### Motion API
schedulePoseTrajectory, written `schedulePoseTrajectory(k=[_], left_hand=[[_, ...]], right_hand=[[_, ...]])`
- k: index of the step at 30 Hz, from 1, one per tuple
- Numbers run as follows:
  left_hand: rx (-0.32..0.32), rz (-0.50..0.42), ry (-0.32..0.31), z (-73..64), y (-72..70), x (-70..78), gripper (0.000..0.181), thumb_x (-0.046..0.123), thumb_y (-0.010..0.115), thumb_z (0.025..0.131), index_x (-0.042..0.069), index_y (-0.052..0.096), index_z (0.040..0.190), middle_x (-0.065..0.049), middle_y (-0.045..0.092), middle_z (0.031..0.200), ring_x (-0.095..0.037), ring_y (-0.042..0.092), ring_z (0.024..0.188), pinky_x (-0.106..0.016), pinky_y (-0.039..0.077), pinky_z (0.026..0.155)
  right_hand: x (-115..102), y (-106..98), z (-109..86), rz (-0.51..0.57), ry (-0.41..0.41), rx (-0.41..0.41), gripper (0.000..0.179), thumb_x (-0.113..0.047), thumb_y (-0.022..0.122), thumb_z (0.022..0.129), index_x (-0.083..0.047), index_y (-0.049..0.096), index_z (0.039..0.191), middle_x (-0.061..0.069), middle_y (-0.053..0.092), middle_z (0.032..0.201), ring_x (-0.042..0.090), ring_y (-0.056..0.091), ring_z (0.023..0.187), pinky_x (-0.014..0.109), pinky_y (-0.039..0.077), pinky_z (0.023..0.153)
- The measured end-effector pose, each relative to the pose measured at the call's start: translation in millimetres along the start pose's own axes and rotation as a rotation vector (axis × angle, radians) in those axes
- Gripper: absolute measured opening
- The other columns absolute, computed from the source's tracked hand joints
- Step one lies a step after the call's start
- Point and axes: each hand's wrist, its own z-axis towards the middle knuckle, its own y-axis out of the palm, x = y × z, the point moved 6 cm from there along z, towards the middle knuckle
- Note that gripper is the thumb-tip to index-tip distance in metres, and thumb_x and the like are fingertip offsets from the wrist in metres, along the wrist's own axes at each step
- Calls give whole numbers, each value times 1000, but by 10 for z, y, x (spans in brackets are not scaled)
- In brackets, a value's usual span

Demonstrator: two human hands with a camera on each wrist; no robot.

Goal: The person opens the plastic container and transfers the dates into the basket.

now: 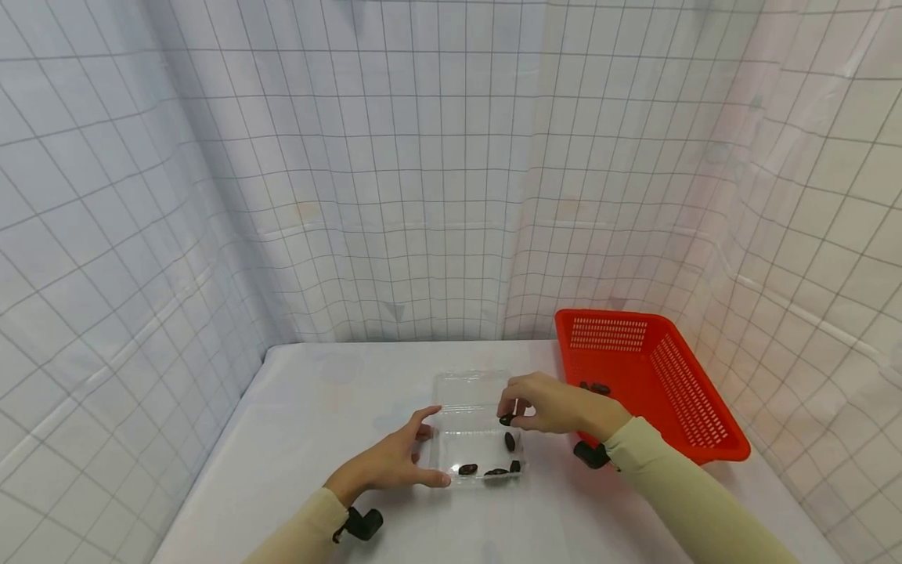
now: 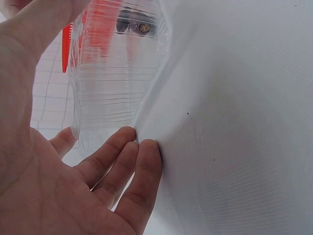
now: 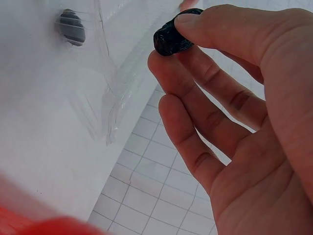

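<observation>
A clear hinged plastic box [image 1: 458,448] lies on the white table with its lid [image 1: 470,386] folded back, away from me. Several dark, glossy dates, one of them [image 1: 510,441] near the right wall, lie in its base. My left hand [image 1: 395,458] spreads along the box's left side, thumb by the near edge and index finger by the hinge. In the left wrist view its relaxed fingertips [image 2: 149,147] rest low against the wall. Over the box's right side, my right hand [image 1: 546,401] pinches a date [image 3: 168,40] between thumb and fingertips.
A red slotted plastic basket [image 1: 655,376] stands at the right, partly behind my right forearm. A few more dates [image 1: 600,388] lie in it near its left wall. White gridded sheets [image 1: 423,196] enclose the table at the back and both sides.
</observation>
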Motion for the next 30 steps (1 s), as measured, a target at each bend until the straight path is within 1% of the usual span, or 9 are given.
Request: schedulePoseTrajectory(k=[5, 9, 14, 20, 24, 28, 30], left_hand=[[-3, -13, 7, -12, -8, 18, 126, 45, 101, 90, 22, 22, 186, -26, 57, 171, -42, 70, 144, -66, 56, 122], [-5, -12, 11, -8, -3, 17, 127, 45, 101, 91, 21, 21, 186, -26, 57, 171, -42, 70, 144, -65, 56, 122], [-6, -18, 9, -16, 10, 11, 128, 45, 101, 90, 21, 21, 186, -26, 57, 171, -42, 70, 145, -65, 56, 123], [-7, -18, 9, -29, 18, 15, 127, 46, 101, 90, 21, 21, 186, -26, 57, 170, -42, 71, 144, -65, 56, 122], [-7, -10, 13, -34, 16, 22, 127, 46, 101, 90, 20, 21, 186, -26, 58, 169, -42, 73, 140, -66, 57, 121], [-9, -9, 12, -36, 9, 21, 127, 46, 101, 90, 21, 21, 186, -26, 58, 170, -42, 73, 138, -66, 57, 121], [-10, -10, 11, -35, 4, 17, 127, 46, 101, 90, 22, 21, 186, -25, 58, 170, -42, 73, 139, -66, 57, 121]], right_hand=[[6, -60, -65, 6, -20, 13, 18, -2, 84, 105, -13, 85, 119, -4, 83, 114, 2, 79, 98, 35, 69, 101], [21, -111, -133, -12, -22, 34, 17, -3, 84, 105, -13, 85, 119, -3, 84, 113, 2, 78, 98, 36, 69, 101], [62, -154, -225, -19, 2, 49, 17, -5, 85, 105, -16, 86, 119, -6, 83, 114, -1, 76, 99, 34, 68, 102], [115, -208, -317, -16, 23, 77, 18, -6, 85, 106, -16, 86, 121, -9, 84, 115, -1, 77, 100, 32, 69, 100], [135, -259, -365, -14, 38, 101, 19, -5, 85, 105, -15, 87, 121, -8, 84, 115, -1, 78, 100, 35, 70, 99], [154, -318, -412, -21, 61, 126, 19, -6, 87, 105, -17, 87, 120, -8, 84, 115, 0, 78, 100, 40, 71, 98], [174, -349, -435, -29, 78, 139, 20, -7, 87, 104, -20, 87, 120, -9, 84, 115, 1, 78, 100, 41, 71, 96]])
